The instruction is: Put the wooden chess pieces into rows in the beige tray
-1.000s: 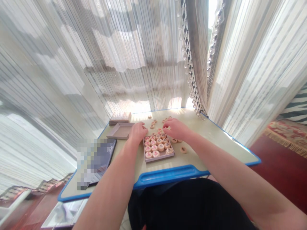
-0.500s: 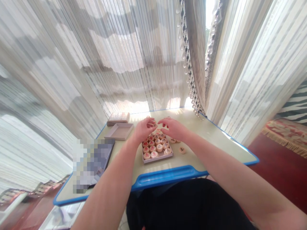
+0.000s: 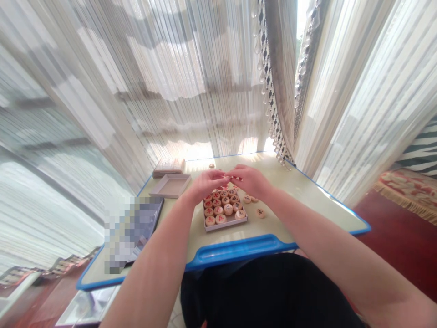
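Note:
A shallow grey box (image 3: 209, 227) sits on the small table (image 3: 300, 196) and holds several round wooden chess discs (image 3: 223, 207) with red and black characters. My left hand (image 3: 205, 184) and my right hand (image 3: 251, 180) meet just above the far end of the box, fingertips pinched together on a small piece with red marks (image 3: 232, 176). What exactly the piece is stays too small to name. Three loose discs (image 3: 261, 212) lie on the table right of the box.
An empty grey box lid (image 3: 170, 185) and a flat printed box (image 3: 168, 166) lie at the back left. A blurred dark tablet (image 3: 133, 228) rests at the table's left. One disc (image 3: 211, 165) lies near the far edge. Striped curtains hang close around; the blue rim (image 3: 239, 250) faces me.
Both hands rose from the loose discs beyond the box and came together above it, fingertips now touching around a small piece. The view shifted slightly.

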`<state>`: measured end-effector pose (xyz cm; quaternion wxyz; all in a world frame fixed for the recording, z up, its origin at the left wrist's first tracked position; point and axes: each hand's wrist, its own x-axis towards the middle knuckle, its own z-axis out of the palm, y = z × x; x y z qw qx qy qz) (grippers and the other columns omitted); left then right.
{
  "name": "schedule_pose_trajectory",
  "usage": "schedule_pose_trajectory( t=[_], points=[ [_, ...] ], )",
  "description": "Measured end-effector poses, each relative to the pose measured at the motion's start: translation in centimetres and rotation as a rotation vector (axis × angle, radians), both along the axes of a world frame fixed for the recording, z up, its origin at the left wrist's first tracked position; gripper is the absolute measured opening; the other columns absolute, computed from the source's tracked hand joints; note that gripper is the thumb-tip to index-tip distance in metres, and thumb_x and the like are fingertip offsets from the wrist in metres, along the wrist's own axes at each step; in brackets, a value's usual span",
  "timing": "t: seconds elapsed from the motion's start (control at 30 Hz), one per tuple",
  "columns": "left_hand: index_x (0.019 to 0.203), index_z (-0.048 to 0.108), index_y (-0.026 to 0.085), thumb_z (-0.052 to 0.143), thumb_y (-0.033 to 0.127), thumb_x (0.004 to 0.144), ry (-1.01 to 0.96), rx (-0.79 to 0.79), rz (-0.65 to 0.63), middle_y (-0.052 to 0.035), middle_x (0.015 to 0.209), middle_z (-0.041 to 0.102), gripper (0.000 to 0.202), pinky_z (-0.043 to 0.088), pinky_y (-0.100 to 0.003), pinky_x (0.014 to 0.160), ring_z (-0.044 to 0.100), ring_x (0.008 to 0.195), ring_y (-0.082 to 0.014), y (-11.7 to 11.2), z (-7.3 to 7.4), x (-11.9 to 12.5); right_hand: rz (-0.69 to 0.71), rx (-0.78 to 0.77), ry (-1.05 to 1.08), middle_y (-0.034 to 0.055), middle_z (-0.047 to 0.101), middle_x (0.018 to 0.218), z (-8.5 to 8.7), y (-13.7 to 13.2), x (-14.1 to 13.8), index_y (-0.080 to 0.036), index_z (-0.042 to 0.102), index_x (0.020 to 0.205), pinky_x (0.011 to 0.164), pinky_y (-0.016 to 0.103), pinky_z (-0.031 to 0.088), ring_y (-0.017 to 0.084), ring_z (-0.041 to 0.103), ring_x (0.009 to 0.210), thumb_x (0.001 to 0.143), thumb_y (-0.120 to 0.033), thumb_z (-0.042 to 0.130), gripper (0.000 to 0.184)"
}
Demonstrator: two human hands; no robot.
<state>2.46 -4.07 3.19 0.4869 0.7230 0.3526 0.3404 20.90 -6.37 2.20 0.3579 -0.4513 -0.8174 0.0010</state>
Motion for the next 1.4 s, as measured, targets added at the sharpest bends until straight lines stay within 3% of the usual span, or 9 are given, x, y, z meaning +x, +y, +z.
schedule_pose_trajectory(
  t=[0.27,0.63,0.9,1.2,1.4],
  points=[
    [0.089,0.069,0.011,0.067,0.045,0.069,0.069,0.071,0.039,-0.0091,0.079,0.069,0.04,0.049,-0.03,0.068,0.064,0.074,-0.0176,0.06,0.03,0.01,0.022,0.044,0.094,0.0029,0.064,0.086,0.07,-0.12,-0.01,-0.022,0.07,0.1,0.073,0.026,0.044,0.013,0.057,0.074,0.079,-0.019,0.056,0.026],
    [0.095,0.069,0.013,0.07,0.04,0.066,0.112,0.135,0.059,-0.0076,0.083,0.07,0.039,0.05,-0.027,0.067,0.064,0.077,-0.0172,0.17,-0.08,-0.19,0.018,-0.067,0.147,0.0054,0.07,0.084,0.98,-0.85,-0.52,-0.016,0.07,0.095,0.069,0.027,0.046,0.014,0.06,0.07,0.08,-0.029,0.056,0.024],
    [0.098,0.07,0.015,0.07,0.038,0.066,0.176,0.15,0.09,-0.0064,0.081,0.071,0.039,0.051,-0.028,0.067,0.065,0.075,-0.0175,0.39,-0.3,-0.29,0.028,-0.139,0.152,0.0044,0.071,0.088,0.89,-0.73,-0.52,-0.018,0.07,0.095,0.069,0.027,0.047,0.014,0.061,0.07,0.077,-0.028,0.061,0.023],
    [0.089,0.073,0.015,0.066,0.045,0.069,0.164,0.156,0.058,-0.0067,0.078,0.071,0.036,0.052,-0.029,0.07,0.065,0.077,-0.0183,0.4,-0.18,-0.45,0.047,-0.112,0.152,0.0023,0.07,0.085,0.62,-0.5,-0.4,-0.021,0.07,0.092,0.068,0.027,0.045,0.014,0.06,0.07,0.077,-0.033,0.06,0.022],
    [0.093,0.071,0.013,0.068,0.034,0.067,0.103,0.095,0.084,-0.0069,0.079,0.07,0.034,0.051,-0.028,0.068,0.064,0.075,-0.0174,0.16,-0.06,-0.25,-0.002,-0.121,0.13,0.0027,0.068,0.082,0.92,-0.82,-0.43,-0.019,0.068,0.087,0.063,0.025,0.042,0.013,0.056,0.068,0.075,-0.035,0.061,0.021]
  ],
)
